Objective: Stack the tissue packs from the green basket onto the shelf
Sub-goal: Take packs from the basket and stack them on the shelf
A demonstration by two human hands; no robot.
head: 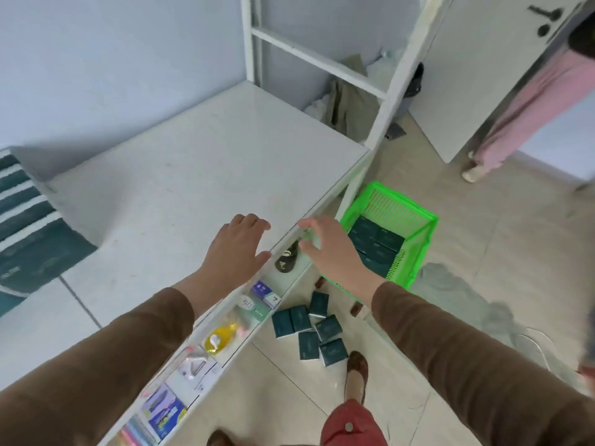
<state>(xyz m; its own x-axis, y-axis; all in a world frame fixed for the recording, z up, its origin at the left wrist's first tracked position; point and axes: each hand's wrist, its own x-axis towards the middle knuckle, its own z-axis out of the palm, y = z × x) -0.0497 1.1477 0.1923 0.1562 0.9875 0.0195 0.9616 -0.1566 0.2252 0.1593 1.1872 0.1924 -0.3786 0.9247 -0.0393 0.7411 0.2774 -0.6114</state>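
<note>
A green basket (418,239) stands on the floor right of the white shelf (199,175) and holds several dark teal tissue packs (375,244). More teal packs (309,328) lie scattered on the floor beside the shelf's front edge. A stack of the same packs (22,220) sits at the shelf's left end. My left hand (236,249) hovers flat over the shelf top, fingers relaxed and empty. My right hand (331,249) reaches past the shelf edge above the basket's near corner, fingers spread, holding nothing.
A lower shelf strip (225,336) along the front edge carries small goods: a dark pouch, boxes, a yellow item, blue packages. White uprights (399,72) rise at the shelf's far end. Another person's pink trouser leg (528,114) stands by a white door at right. My shoe (355,375) is near the scattered packs.
</note>
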